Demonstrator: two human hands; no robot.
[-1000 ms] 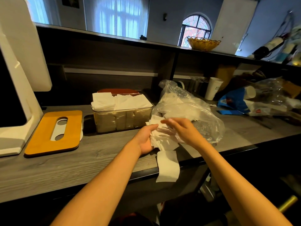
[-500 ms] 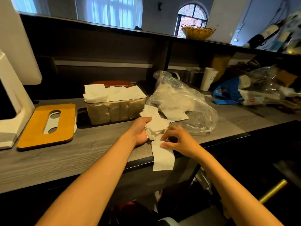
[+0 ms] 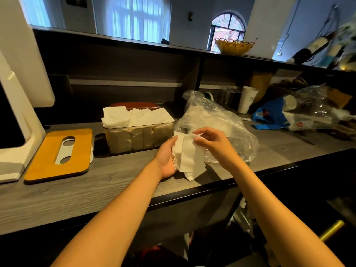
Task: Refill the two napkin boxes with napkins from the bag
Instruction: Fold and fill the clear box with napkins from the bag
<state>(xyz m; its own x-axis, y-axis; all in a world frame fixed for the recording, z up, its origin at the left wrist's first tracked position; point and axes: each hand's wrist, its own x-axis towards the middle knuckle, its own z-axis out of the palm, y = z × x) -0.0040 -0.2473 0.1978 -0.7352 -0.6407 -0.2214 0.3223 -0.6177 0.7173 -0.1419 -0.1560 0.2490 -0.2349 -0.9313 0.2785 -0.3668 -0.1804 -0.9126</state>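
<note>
A loose stack of white napkins (image 3: 189,158) rests in my left hand (image 3: 167,157), just above the grey counter. My right hand (image 3: 210,138) pinches the top edge of that stack. Right behind them lies the crumpled clear plastic bag (image 3: 215,120), with a few napkins showing inside. To the left stands a clear napkin box (image 3: 138,137), full, with napkins heaped over its rim. A second box with a dark red lid (image 3: 133,105) is mostly hidden behind it. An orange wooden lid with a slot (image 3: 59,155) lies flat further left.
A white machine (image 3: 17,105) fills the left edge of the counter (image 3: 96,187). On the right sit a paper cup (image 3: 247,99) and a heap of blue and clear bags (image 3: 300,114). A dark shelf wall closes the back.
The napkin that hung over the counter's front edge has been gathered up into the stack. Both hands have lifted slightly, and my right hand moved from the stack's lower end to its top.
</note>
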